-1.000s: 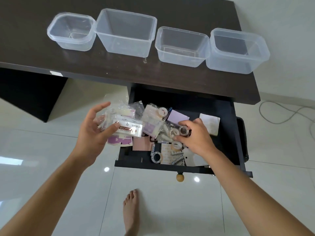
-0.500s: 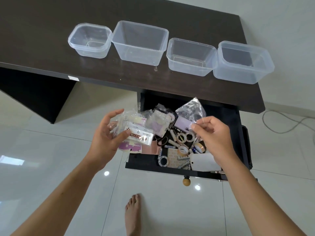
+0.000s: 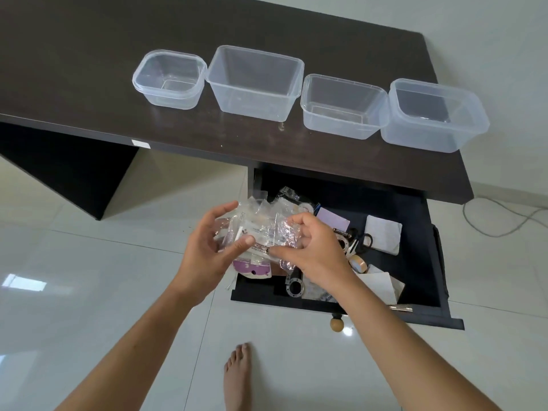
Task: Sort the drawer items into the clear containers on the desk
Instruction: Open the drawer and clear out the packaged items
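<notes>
Gripping a crinkly stack of clear plastic packets over the open drawer's front-left corner: L hand fingers curl round it, R hand pinches its edge. Beyond, 4 clear containers w/ nothing inside line the dark desk.

Desk: four containers in a row at 12 o'clock. Open drawer below desk edge, 3 o'clock; scissors left of paper pad inside. Foot at 6 o'clock.
</notes>
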{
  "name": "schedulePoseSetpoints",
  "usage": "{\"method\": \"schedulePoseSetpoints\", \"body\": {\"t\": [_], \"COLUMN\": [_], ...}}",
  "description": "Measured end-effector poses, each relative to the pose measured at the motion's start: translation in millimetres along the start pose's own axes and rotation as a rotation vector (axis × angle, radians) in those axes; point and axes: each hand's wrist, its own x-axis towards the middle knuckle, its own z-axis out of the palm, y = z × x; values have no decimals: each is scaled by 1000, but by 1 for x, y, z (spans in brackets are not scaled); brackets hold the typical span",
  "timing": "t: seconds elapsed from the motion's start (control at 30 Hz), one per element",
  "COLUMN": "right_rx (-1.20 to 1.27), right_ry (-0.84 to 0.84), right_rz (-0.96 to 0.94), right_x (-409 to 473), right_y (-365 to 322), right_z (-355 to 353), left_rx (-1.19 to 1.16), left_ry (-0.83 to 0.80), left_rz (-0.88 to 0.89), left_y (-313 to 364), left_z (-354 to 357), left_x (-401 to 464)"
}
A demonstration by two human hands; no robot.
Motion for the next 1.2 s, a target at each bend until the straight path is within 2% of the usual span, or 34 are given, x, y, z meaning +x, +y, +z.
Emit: {"method": "schedulePoseSetpoints", "body": {"t": [0.17, 0.27, 0.4, 0.5, 0.6, 0.87, 1.03, 1.1, 1.2], "right_rx": [53, 48, -147, -280, -306, -17, 219, 361, 450], "right_ry": [2, 160, 290, 271, 226, 232, 282, 340, 406], "right_rz": [21, 87, 141, 152, 146, 137, 120, 103, 54], "right_x": [8, 20, 41, 55, 60, 37, 18, 11, 1], "right_y": [7, 23, 39, 36, 33, 44, 60, 61, 61], "right_z": [-6, -10, -2, 2, 2, -63, -105, -118, -132], "left_rx": [5, 44, 79, 82, 87, 152, 181, 244, 414], "left_ry": [96, 145, 154, 139, 121, 139, 43, 0, -51], "left_rz": [-15, -4, 9, 6, 10, 52, 102, 70, 67], "left_y": [-1, -1, -4, -3, -5, 2, 16, 17, 9], "left_z": [-8, -16, -26, -26, -23, -6, 28, 44, 66], "left_x": [3, 5, 7, 7, 7, 4, 10, 15, 24]}}
